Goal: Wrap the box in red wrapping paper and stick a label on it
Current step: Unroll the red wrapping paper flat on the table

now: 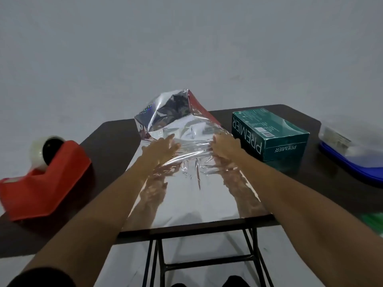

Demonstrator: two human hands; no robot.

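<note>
On the table (107,150), wrapping paper (186,199): silver side up, long axis 12-to-6, far end curled up.
Hands: I see left hand (160,149) and right hand (224,146) with fingers (171,141) straight, pressing the paper, grasping nothing.
Way to box (269,131): 3 o'clock, just beside my right hand, the nearer one.

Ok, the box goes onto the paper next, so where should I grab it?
Probably from above with the right hand, gripping the box across its two long sides near the middle. It lies flat, short end toward you, just right of that hand; the side facing the paper is exposed and bare table shows toward the tray.
</note>
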